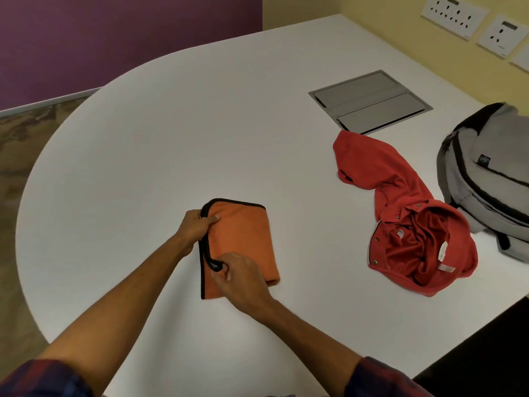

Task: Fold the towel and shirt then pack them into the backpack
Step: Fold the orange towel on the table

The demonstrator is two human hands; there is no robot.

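Note:
An orange towel (243,242) with black trim lies folded into a small rectangle on the white table (171,138). My left hand (197,227) pinches its far left corner. My right hand (243,279) grips the black edge and loop at the near left side. A red shirt (409,216) lies crumpled and unfolded to the right, collar facing up. A grey backpack (492,179) with black trim lies at the far right, just beyond the shirt.
A grey metal cable hatch (369,103) is set flush in the table behind the shirt. Wall sockets (455,15) sit on the yellow wall at the top right. The table's rounded edge curves along the left, and its front right edge drops to a dark area.

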